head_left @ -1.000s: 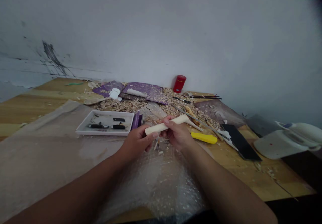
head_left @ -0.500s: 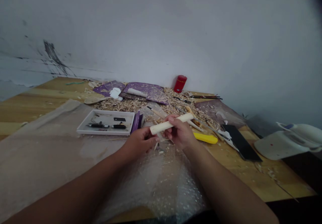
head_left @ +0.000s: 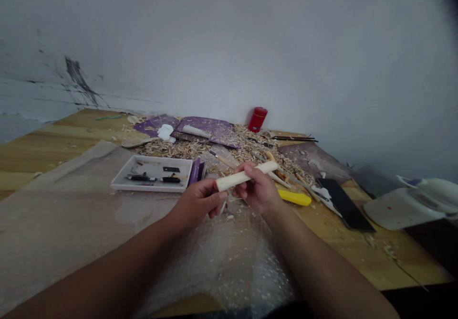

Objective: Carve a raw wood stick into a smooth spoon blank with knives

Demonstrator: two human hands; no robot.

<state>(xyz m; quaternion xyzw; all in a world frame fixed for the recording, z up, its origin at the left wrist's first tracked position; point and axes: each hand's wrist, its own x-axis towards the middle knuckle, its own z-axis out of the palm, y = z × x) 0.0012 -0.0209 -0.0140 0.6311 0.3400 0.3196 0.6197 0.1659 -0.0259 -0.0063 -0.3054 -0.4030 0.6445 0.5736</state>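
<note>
A pale, whittled wooden stick (head_left: 236,179) slants up to the right above the plastic-covered table. Its middle is gripped by my right hand (head_left: 258,187), thumb on top and fingers curled beneath. My left hand (head_left: 200,200) pinches the stick's lower left end between thumb and fingers. A slim tool with a wooden handle (head_left: 224,159) and dark end reaches out behind my right fingers; whether that hand touches it I cannot tell. Just right of my right hand lies a yellow handle (head_left: 295,197), partly hidden by it.
A white tray (head_left: 150,190) with black pen-like tools is at left. Wood shavings (head_left: 175,149) and purple sheets (head_left: 214,127) cover the back, near a red can (head_left: 257,119). At right are a black slab (head_left: 347,209) and a white bucket (head_left: 397,209) by the table edge.
My left hand has shifted slightly at the stick's end, its thumb now lying more along it. The view has moved a little; the right hand's hold looks the same.
</note>
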